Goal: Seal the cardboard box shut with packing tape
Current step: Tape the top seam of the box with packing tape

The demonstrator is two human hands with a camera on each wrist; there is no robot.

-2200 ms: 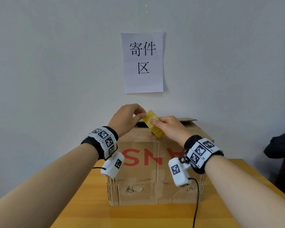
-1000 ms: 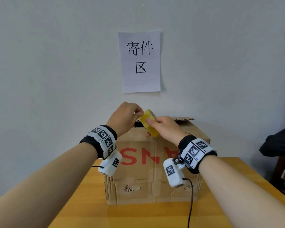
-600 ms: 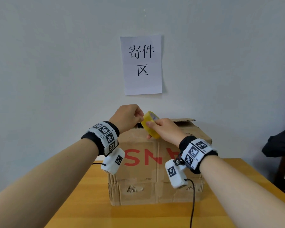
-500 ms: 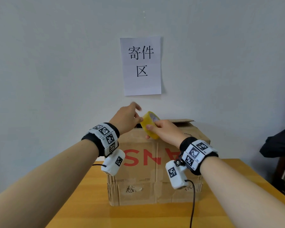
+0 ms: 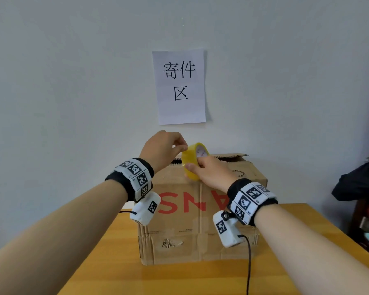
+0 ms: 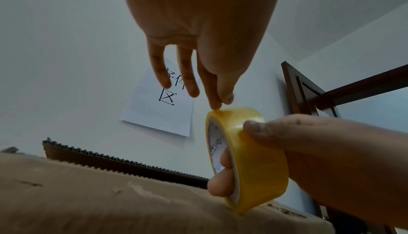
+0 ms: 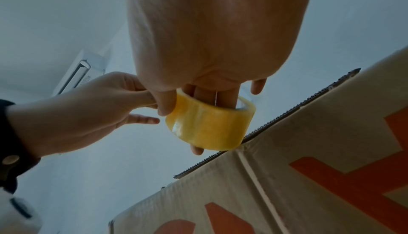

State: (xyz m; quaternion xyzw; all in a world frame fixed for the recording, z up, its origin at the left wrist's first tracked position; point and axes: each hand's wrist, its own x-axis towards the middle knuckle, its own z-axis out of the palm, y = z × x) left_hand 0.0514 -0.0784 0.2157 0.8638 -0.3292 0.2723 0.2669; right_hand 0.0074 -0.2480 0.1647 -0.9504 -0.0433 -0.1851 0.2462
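A brown cardboard box (image 5: 179,231) with red letters stands on the wooden table (image 5: 179,279), its back flap edge raised. Above its top front edge my right hand (image 5: 197,167) holds a yellow tape roll (image 5: 191,160), thumb on the outer face and fingers through the core. My left hand (image 5: 184,148) pinches at the roll's top rim with thumb and forefinger. In the left wrist view the left hand (image 6: 220,103) touches the tape roll (image 6: 253,159) over the box (image 6: 88,194). In the right wrist view the tape roll (image 7: 209,126) hangs beside the box (image 7: 309,185). No loose tape end shows.
A white paper sign (image 5: 180,88) hangs on the grey wall behind the box. Dark clothing (image 5: 358,182) lies at the right edge beyond the table. A black cable (image 5: 248,262) trails from the right wrist camera across the table. A dark door frame (image 6: 295,89) stands to the right.
The roll has turned so its white core side faces up. My left fingers lifted for a moment and are back pinching at the roll's top rim. The box has not moved.
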